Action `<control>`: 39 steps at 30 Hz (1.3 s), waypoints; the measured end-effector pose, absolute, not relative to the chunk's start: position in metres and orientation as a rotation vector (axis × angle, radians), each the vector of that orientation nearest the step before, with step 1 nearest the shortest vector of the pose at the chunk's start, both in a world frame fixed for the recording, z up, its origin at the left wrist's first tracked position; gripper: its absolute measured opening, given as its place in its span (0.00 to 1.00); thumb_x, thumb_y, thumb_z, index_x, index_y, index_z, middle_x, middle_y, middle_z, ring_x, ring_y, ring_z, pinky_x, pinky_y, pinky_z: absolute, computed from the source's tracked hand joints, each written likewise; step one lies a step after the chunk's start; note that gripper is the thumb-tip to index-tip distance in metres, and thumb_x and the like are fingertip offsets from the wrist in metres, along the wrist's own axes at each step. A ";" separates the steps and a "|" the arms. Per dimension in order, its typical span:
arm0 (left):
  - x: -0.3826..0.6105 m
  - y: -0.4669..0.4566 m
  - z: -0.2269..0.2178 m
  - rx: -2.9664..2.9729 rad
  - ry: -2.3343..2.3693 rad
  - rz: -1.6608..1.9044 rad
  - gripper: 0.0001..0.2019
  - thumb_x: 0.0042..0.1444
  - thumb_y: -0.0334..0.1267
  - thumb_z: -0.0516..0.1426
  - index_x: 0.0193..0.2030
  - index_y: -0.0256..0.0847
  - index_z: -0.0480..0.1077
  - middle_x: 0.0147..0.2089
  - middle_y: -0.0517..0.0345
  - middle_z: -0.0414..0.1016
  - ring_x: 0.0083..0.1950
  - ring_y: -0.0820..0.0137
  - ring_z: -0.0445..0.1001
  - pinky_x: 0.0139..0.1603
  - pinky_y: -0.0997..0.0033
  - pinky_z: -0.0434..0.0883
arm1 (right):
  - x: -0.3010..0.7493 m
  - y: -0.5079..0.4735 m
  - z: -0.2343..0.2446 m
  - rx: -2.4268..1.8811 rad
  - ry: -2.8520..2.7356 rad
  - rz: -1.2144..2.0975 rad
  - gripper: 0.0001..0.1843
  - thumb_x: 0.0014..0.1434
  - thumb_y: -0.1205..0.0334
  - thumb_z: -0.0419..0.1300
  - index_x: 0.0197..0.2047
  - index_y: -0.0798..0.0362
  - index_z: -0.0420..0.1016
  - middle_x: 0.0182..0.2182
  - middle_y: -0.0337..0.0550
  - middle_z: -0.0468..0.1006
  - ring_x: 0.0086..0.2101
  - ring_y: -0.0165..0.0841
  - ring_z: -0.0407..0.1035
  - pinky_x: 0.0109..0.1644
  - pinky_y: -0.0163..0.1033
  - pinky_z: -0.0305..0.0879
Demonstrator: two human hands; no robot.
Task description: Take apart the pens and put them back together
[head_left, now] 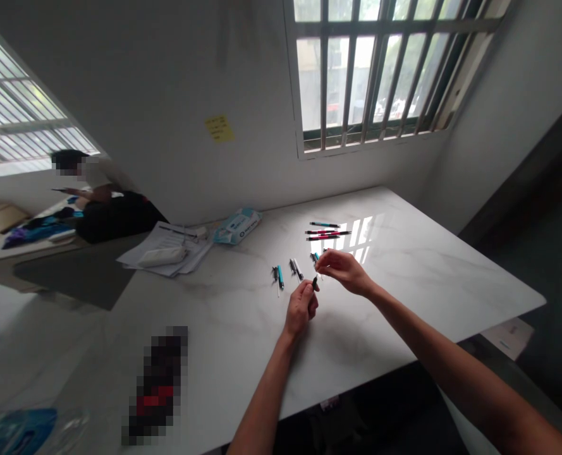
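My left hand (302,304) is closed around a small black pen part (315,282), its tip pointing up between thumb and finger. Just above and to the right, my right hand (341,270) is pinched over it; whatever its fingertips hold is too small to make out. Partly behind the right hand lie teal and black pen pieces (314,257). To the left on the table are a teal pen barrel (280,277) with a black piece and a thin white stick beside it, and grey and black pen parts (296,268).
Behind the hands lie a teal pen (325,224) and several red and black pens (328,234). A wet-wipes pack (238,226) and papers (167,246) sit at the back left. A blurred dark object (157,385) and a plastic bottle (29,430) are nearer. A person (103,189) sits far left.
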State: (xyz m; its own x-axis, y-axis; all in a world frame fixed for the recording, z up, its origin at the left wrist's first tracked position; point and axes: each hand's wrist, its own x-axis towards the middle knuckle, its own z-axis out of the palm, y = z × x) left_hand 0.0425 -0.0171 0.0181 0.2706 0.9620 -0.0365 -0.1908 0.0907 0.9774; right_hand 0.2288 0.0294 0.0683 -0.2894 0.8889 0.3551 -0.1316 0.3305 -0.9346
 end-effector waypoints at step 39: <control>0.046 -0.020 0.017 1.656 1.127 1.031 0.18 0.71 0.51 0.53 0.41 0.39 0.74 0.31 0.59 0.71 0.31 0.70 0.66 0.36 0.69 0.63 | 0.209 0.016 0.020 -1.089 -1.691 0.911 0.33 0.67 0.36 0.62 0.22 0.50 0.60 0.19 0.34 0.65 0.24 0.29 0.58 0.31 0.37 0.53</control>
